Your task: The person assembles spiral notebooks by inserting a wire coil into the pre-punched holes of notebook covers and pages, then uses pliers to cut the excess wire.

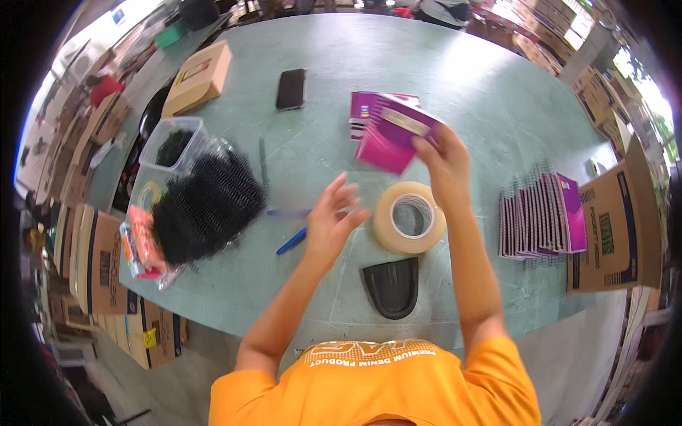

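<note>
My right hand (449,163) pinches a small purple notepad (393,145) by its right edge, above the table. Partly behind it lies another purple notepad (361,104). My left hand (332,221) hovers with its fingers apart and nothing in them, between the tape roll and two pens. The wide roll of clear tape (385,222) lies flat beside my right forearm. A blue pen (291,241) rests left of my left hand, with a second blue pen (284,212), blurred, above it. Nearer to me is a black rounded object (393,290), its kind unclear.
A heap of black spiral binding coils (209,202) lies at left, beside a clear plastic tub (160,145). Farther off are a phone (291,89) and a cardboard box (199,77). On the right, a row of spiral-bound notepads (540,216) stands by an open carton (616,227).
</note>
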